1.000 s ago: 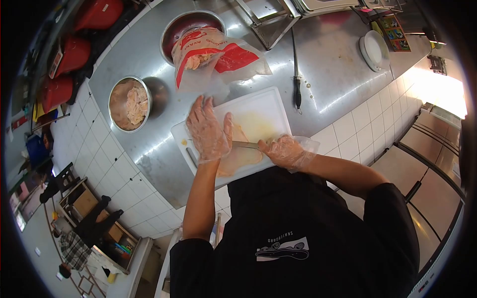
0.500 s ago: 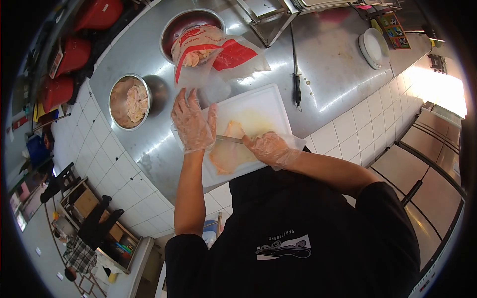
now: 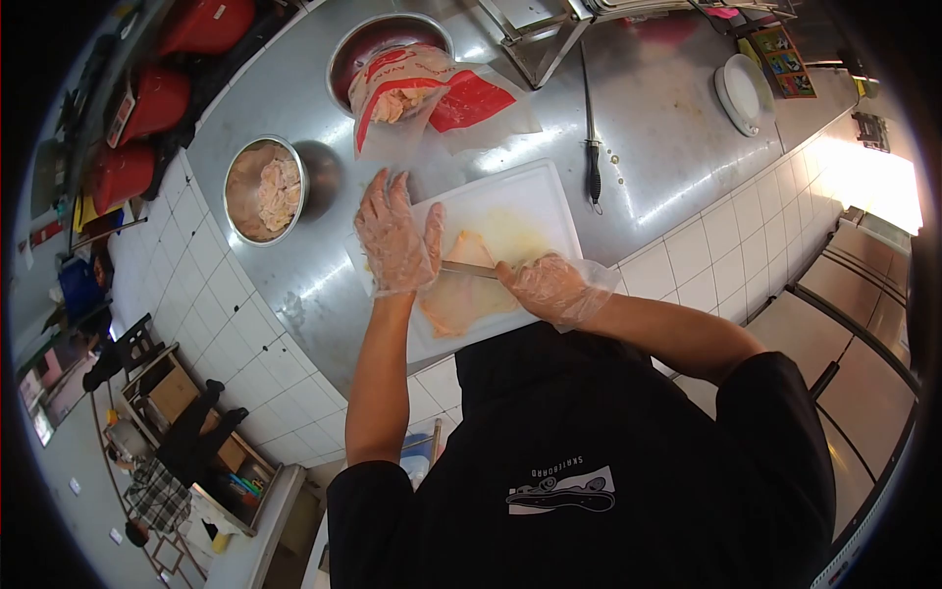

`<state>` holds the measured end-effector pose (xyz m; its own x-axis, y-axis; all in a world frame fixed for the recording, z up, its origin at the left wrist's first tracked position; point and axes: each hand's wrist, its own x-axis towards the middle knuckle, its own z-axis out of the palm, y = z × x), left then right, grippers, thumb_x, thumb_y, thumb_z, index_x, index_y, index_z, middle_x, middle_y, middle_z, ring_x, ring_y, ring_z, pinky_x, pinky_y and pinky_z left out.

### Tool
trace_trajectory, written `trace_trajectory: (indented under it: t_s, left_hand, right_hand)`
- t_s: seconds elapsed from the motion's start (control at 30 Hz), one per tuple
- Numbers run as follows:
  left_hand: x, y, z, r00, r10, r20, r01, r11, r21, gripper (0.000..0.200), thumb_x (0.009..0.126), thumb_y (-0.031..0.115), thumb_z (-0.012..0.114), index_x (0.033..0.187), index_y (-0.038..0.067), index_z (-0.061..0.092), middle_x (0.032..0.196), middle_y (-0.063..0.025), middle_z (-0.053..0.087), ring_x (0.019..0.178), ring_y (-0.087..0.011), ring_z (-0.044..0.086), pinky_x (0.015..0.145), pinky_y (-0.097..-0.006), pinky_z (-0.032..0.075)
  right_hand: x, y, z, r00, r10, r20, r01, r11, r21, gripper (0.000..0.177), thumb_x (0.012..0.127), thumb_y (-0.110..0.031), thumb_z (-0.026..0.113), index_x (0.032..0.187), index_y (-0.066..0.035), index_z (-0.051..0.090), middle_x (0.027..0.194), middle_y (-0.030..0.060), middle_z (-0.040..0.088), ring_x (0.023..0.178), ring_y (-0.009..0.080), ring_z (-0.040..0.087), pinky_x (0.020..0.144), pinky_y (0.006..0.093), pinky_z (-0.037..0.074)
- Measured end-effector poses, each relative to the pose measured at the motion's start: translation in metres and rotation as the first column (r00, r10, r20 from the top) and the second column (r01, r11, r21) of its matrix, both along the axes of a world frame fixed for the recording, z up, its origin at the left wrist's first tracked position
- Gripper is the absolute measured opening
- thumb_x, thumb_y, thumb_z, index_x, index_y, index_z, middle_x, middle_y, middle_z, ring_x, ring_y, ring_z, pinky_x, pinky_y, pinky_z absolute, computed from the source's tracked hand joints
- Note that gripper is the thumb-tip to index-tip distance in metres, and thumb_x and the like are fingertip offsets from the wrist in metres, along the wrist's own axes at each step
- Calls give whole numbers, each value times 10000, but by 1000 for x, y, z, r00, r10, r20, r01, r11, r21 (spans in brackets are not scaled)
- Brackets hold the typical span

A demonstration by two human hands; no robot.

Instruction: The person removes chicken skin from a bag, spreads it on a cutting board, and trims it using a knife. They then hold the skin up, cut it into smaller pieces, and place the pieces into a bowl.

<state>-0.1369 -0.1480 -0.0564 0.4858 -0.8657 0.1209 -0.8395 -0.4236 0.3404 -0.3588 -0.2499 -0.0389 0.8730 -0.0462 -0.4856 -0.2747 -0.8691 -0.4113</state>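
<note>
A white cutting board (image 3: 535, 201) lies in front of me with a thin, flattened piece of pale raw meat (image 3: 456, 306) on it. My right hand (image 3: 549, 288), in a clear plastic glove, is closed around a knife (image 3: 469, 268) whose blade crosses the meat and points left. At the board's left side rests my left hand (image 3: 397, 236), also gloved, fingers stretched out and thumb apart. The blade's tip ends beside this hand, partly hidden by it. Beyond the hands, a printed plastic bag (image 3: 476, 103) with raw meat inside droops from a metal bowl (image 3: 343, 59).
Another metal bowl (image 3: 235, 191) with raw meat stands at left. A sharpening steel (image 3: 593, 167) lies right of the board on the steel table (image 3: 667, 147). White plates (image 3: 743, 93) sit far right, a metal stand (image 3: 540, 49) at the back. A person in plaid (image 3: 162, 491) is at lower left.
The view has shifted slightly, moving everything on the table a little to the right. My right hand still grips the knife over the meat, and my left hand stays outstretched.
</note>
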Motion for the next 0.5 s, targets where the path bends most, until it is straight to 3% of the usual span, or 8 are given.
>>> trace_trajectory:
  t_s: [0.13, 0.33, 0.43, 0.5]
  left_hand:
    - [22, -2, -2, 999, 15, 36, -15, 1000, 0, 645, 987, 415, 633, 1456, -10, 505, 1531, -249, 441, 1404, -446, 422, 1157, -568, 331]
    - [0, -3, -6, 999, -8, -38, 7, 1000, -17, 609, 993, 392, 631, 1462, 25, 505, 1542, -233, 443, 1406, -451, 420, 1155, -566, 336]
    - [21, 1, -3, 1000, 5, 9, -4, 1000, -10, 610, 990, 388, 636, 1462, 24, 504, 1544, -230, 437, 1412, -448, 413, 1159, -569, 329]
    - [21, 3, -2, 999, 11, 32, -11, 1000, -3, 619, 990, 418, 631, 1441, 10, 516, 1532, -235, 442, 1412, -432, 416, 1164, -559, 324]
  right_hand:
    - [13, 17, -7, 993, -15, 121, 26, 996, -87, 301, 924, -97, 615, 1200, 13, 565, 796, 177, 745, 775, 352, 767, 680, 477, 588]
    - [-7, 7, 7, 999, -13, 42, 17, 996, -90, 223, 941, -131, 603, 1125, -5, 585, 777, 151, 748, 754, 336, 769, 683, 462, 591]
    - [6, 22, -14, 969, -4, 246, 51, 981, -186, 198, 944, -136, 601, 1097, -9, 590, 774, 142, 751, 738, 318, 769, 675, 449, 591]
    - [10, 22, -15, 983, -3, 184, 31, 988, -149, 236, 951, -132, 589, 1154, -13, 592, 777, 140, 753, 731, 304, 769, 662, 434, 586]
